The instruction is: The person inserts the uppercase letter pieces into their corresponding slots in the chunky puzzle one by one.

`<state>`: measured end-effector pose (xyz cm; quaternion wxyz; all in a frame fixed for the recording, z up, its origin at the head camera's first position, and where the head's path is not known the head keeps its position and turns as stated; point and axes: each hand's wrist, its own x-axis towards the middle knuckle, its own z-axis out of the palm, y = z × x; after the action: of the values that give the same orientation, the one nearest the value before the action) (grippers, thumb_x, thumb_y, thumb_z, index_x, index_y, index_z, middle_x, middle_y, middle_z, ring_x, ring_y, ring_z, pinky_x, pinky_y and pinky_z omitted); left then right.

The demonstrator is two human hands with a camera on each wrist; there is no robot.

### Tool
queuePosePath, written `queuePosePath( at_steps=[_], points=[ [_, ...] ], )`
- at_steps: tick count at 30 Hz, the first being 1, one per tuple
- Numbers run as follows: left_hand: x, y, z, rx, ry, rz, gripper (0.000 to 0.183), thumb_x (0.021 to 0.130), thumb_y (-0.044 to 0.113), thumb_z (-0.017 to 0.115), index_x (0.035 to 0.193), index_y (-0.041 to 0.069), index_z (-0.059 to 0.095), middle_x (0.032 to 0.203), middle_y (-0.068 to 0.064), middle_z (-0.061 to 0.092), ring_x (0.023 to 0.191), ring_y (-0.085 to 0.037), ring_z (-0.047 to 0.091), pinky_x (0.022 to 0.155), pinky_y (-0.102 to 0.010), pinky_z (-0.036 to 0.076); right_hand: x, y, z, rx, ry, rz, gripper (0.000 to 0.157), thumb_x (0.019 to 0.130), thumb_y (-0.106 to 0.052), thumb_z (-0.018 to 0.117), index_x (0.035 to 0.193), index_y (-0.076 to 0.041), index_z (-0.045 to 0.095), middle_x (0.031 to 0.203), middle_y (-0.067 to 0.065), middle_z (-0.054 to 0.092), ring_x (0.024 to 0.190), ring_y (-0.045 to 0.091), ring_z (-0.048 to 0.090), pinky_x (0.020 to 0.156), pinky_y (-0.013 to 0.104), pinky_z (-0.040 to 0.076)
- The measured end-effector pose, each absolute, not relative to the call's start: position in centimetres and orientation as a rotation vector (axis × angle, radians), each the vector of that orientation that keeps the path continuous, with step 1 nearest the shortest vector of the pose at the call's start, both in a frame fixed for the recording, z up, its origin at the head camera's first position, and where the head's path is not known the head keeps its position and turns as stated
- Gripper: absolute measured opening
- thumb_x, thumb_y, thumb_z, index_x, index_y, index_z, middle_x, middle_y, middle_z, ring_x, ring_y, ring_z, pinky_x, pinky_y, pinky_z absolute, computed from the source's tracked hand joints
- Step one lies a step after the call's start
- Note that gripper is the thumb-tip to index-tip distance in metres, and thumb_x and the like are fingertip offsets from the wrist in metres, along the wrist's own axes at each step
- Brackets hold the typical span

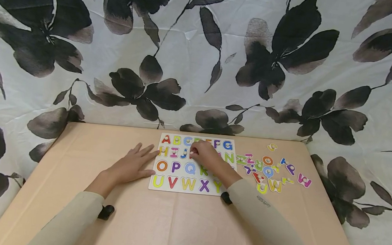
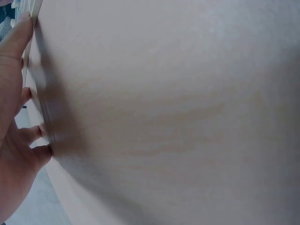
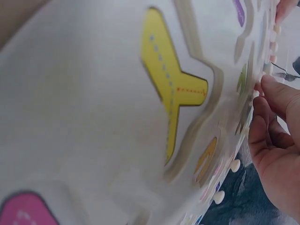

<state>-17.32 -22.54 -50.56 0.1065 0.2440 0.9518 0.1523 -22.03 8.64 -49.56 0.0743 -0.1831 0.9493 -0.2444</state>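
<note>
A white alphabet puzzle board (image 1: 181,174) lies on the table, with rows of coloured letters. My left hand (image 1: 133,163) rests at its left edge, fingers spread and fairly straight; in the left wrist view the fingertips touch along the board's side (image 2: 33,28). Over the second row, just past the J, my right hand (image 1: 208,158) pinches a small letter piece (image 1: 191,152) between thumb and fingers. Most of that piece is hidden by the fingertips. In the right wrist view, thumb and finger meet low at the board, beyond the yellow Y slot (image 3: 171,89).
Right of the board lie several loose letters, among them a pink W (image 1: 304,180), a purple P (image 1: 290,169), an orange O (image 1: 267,160) and a yellow W (image 1: 275,185). Knobbed pieces (image 3: 219,197) stand up from the top row. A floral cloth (image 1: 201,60) hangs behind the table (image 1: 173,225).
</note>
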Motion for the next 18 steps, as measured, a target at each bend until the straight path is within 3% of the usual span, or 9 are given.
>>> queuePosePath(
  at_steps=[5,18],
  points=[
    [-17.3,-22.5,-50.6,0.715,2.799,0.453,0.082,0.095,0.058,0.067,0.163,0.027,0.034,0.172,-0.011,0.024,0.156,-0.054,0.012,0.121,-0.072,0.020,-21.5,10.0,-48.8,-0.528,2.858,-0.834,0.014,0.097,-0.018,0.075,0.109,-0.011,0.074,0.090,-0.002,0.063,0.084,0.014,0.056,0.072,0.026,0.050],
    [-17.2,-22.2,-50.0,0.704,2.795,0.434,0.081,0.095,0.055,0.068,0.162,0.025,0.036,0.172,-0.012,0.024,0.155,-0.055,0.013,0.120,-0.073,0.022,-19.7,17.7,-47.4,-0.493,2.917,-0.849,0.019,0.095,-0.016,0.076,0.112,-0.009,0.075,0.095,0.001,0.066,0.087,0.016,0.059,0.078,0.028,0.055]
  ],
)
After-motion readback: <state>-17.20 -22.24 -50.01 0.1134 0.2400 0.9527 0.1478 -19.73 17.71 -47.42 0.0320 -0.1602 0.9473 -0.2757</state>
